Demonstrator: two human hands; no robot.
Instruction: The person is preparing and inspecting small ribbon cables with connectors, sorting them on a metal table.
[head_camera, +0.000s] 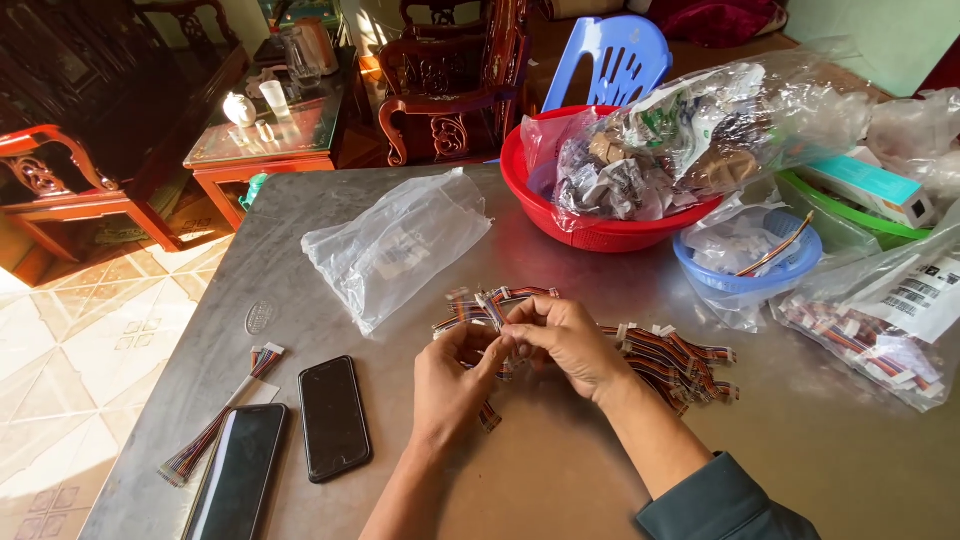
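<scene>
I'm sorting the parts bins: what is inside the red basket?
The red basket holds clear plastic bags stuffed with small packets and crumpled wrapping, heaped above its rim. Whatever lies beneath the bags at the bottom is covered.

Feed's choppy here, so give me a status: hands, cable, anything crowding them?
Left hand and right hand both pinching one multicoloured ribbon cable. Pile of similar ribbon cables just right of them. Two black phones lie left, apart.

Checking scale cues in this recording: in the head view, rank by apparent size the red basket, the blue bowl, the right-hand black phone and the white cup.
1. red basket
2. blue bowl; partly covered by plastic
3. black phone; near the camera, so close to the bowl and unsure
4. white cup; far off
</scene>
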